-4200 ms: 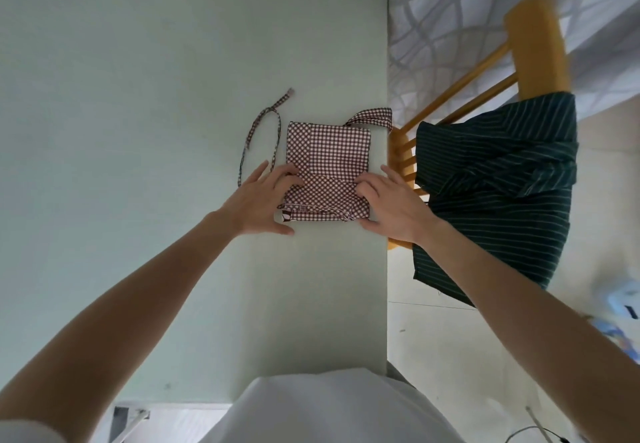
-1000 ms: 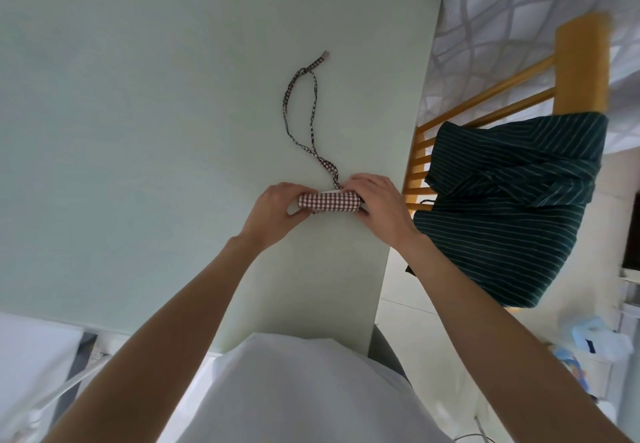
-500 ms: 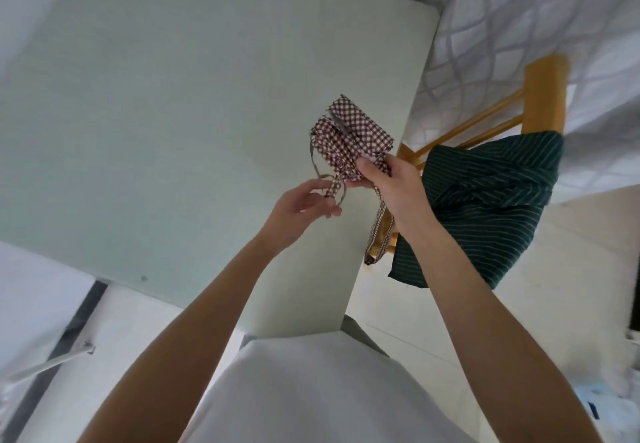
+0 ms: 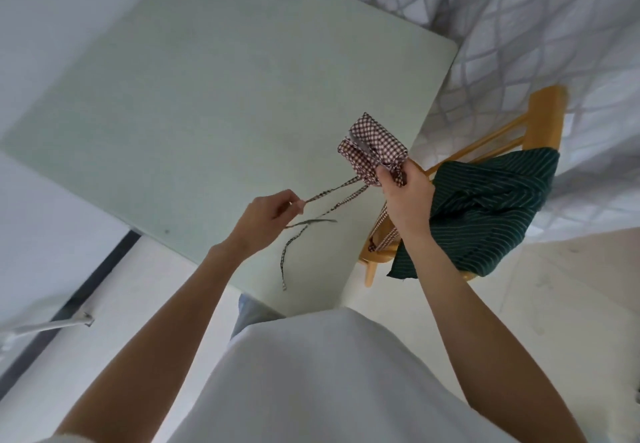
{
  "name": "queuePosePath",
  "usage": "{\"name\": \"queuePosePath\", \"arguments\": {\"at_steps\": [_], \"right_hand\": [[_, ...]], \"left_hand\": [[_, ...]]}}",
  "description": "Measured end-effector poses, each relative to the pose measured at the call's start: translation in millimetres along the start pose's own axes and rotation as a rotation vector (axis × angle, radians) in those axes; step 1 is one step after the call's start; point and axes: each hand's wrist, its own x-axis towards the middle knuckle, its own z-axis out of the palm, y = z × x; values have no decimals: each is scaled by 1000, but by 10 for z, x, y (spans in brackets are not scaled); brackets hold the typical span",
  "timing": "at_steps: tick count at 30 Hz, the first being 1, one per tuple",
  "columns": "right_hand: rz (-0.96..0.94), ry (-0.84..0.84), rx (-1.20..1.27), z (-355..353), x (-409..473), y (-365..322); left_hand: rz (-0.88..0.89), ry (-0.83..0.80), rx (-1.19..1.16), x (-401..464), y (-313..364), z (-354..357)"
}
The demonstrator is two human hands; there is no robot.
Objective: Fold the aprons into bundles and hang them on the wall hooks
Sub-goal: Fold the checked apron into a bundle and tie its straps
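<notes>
A red-and-white checked apron (image 4: 370, 146) is folded into a small bundle and held in the air above the table's right edge. My right hand (image 4: 407, 197) grips the bundle's lower end. My left hand (image 4: 268, 216) pinches the apron's thin tie (image 4: 332, 191), drawn out to the left, with its loose end dangling below. A second strap (image 4: 382, 235) hangs beneath my right hand. A dark green striped apron (image 4: 485, 207) lies draped over a wooden chair (image 4: 540, 120) to the right.
The pale green table (image 4: 207, 113) lies below and to the left of my hands. A patterned white curtain (image 4: 519, 27) hangs behind the chair. A pale tiled floor (image 4: 554, 287) lies to the right. No wall hooks are in view.
The apron went from a flat folded square to a rolled bundle, then was lifted off the table. My left hand has now pulled the tie out to the left.
</notes>
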Motion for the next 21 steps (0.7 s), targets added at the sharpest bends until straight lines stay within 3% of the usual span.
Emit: {"name": "queuePosePath", "arguments": {"at_steps": [3,6,8,10,14,19,21], "right_hand": [[-293,-52,-432,-93,84,-105],[-596,-467,-676,-153,153,-253],[-650,-715,-584,-147,131,-317],[-518,-817,-293,-143,65,-366],[-259,-771,316,-137,-23,-462],[93,-649,723,-68,-31,-603],[113,-595,671,-40,-20,-588]], "left_hand": [[359,113,491,-23,23,-269],[556,220,537,137,131,-643],[560,222,421,250,236,-825],[440,173,157,310,301,-854],[155,31,-295,250,344,-598],[-11,-108,-435,97,240,-64],[15,13,-344,109,137,79]]}}
